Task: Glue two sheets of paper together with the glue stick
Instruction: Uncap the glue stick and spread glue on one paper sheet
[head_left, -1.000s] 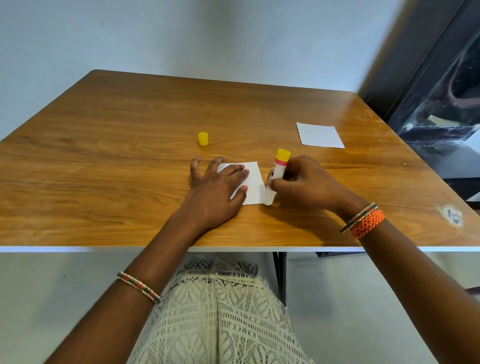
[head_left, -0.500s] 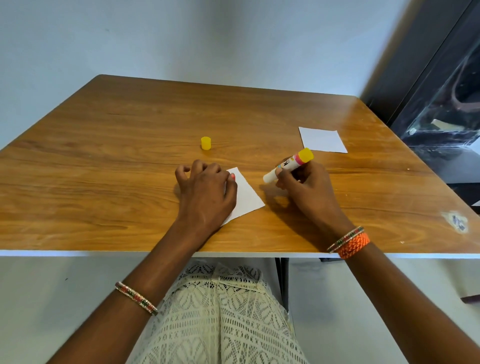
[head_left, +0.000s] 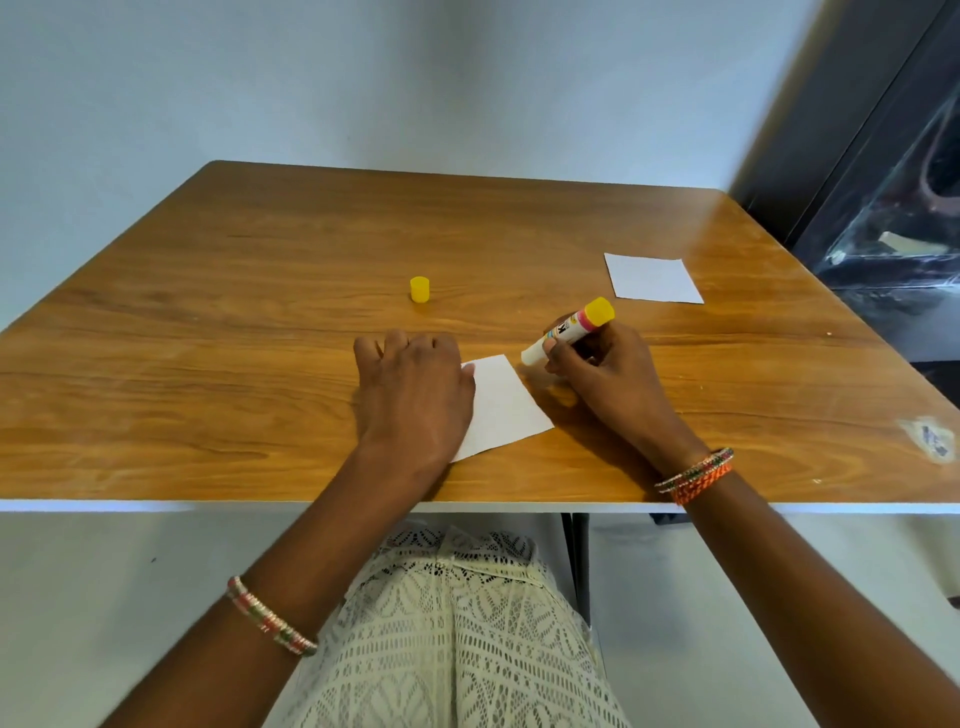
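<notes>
Head view: right hand (head_left: 602, 374) has lifted the gripped glue stick (head_left: 569, 331) off the near paper sheet (head_left: 506, 408), which the left hand (head_left: 415, 395) still pins with curled fingers; gluing pass likely done, far sheet (head_left: 652, 278) next.

The grained brown wooden table (head_left: 260, 338) held two plain white square paper sheets (head_left: 506, 405) (head_left: 652, 278), a small yellow plastic cap (head_left: 420, 289), and a white, pink-banded, yellow-ended glue stick (head_left: 569, 330).

Glue stick (head_left: 569, 331) print unreadable

left hand (head_left: 415, 395) on paper (head_left: 506, 408), right hand (head_left: 605, 376) gripping glue stick (head_left: 569, 330)
</notes>
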